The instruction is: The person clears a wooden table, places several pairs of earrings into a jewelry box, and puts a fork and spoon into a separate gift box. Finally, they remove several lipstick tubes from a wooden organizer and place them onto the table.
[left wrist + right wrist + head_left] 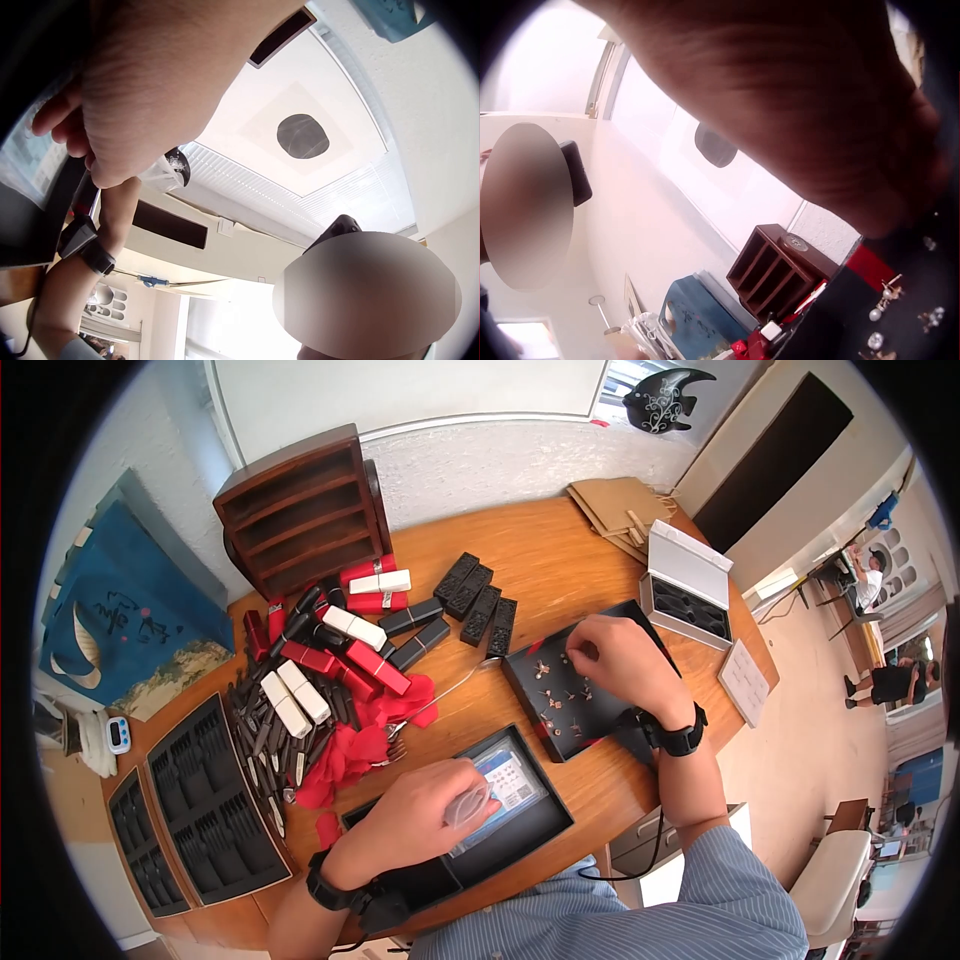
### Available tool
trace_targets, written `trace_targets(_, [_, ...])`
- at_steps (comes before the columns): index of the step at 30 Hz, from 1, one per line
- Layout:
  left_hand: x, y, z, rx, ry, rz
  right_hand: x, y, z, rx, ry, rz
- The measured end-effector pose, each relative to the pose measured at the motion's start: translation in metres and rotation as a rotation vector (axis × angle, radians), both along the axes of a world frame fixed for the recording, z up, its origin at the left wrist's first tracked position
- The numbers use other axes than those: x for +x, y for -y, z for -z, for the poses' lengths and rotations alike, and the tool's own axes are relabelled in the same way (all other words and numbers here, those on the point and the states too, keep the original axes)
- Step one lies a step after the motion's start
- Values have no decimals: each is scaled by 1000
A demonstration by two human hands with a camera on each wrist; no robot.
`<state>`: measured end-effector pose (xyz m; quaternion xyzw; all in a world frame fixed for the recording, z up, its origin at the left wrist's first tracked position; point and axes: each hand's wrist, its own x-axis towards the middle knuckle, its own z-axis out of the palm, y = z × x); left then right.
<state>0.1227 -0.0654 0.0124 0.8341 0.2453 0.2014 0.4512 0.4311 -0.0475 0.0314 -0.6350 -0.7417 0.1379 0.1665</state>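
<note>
My left hand (425, 810) holds a small clear plastic cup (467, 807) above a black box (558, 822), in which a clear packet with a printed label (513, 780) lies. In the left wrist view the clear plastic (159, 177) shows beyond the hand. My right hand (630, 665) hangs over a black tray (628, 725), its fingers bent and fingertips low beside the earrings. I cannot tell whether they pinch one. Several small earrings (553, 703) stand on the tray; in the right wrist view some show pearls (875, 315) and clear stones.
Red, white and black slim boxes (355, 628) are heaped at left beside red cloth (350, 755) and dark strips. A wooden rack (300, 510) stands behind. Black carved blocks (480, 600) lie mid-table. An open white box (690, 585) and a white card (745, 682) sit at right.
</note>
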Motion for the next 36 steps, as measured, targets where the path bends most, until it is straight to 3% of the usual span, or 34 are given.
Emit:
trace_targets(5, [0, 0, -4, -4, -16, -6, -33, 18, -25, -48, -258, -18])
trace_targets(7, [1, 0, -2, -22, 12, 1, -53, 29, -30, 111, -495, -325])
trace_targets(9, [0, 0, 2, -22, 26, 7, -74, 43, -28, 151, -646, -511])
trace_targets(10, [-1, 0, 3, -14, 45, 23, -80, 45, -26, 211, -624, -620])
trace_targets(13, [-2, -1, 3, -20, 65, 27, -88, 48, -14, 236, -603, -667])
trace_targets(32, [1, 0, 1, -43, 53, 6, -81, 46, -12, 308, -546, -645])
trace_targets(34, [0, 0, -3, -18, -18, -6, -71, 38, -19, 420, -431, -545])
trace_targets(36, [0, 0, -3, -16, -23, 3, -58, 33, -26, 384, -386, -237])
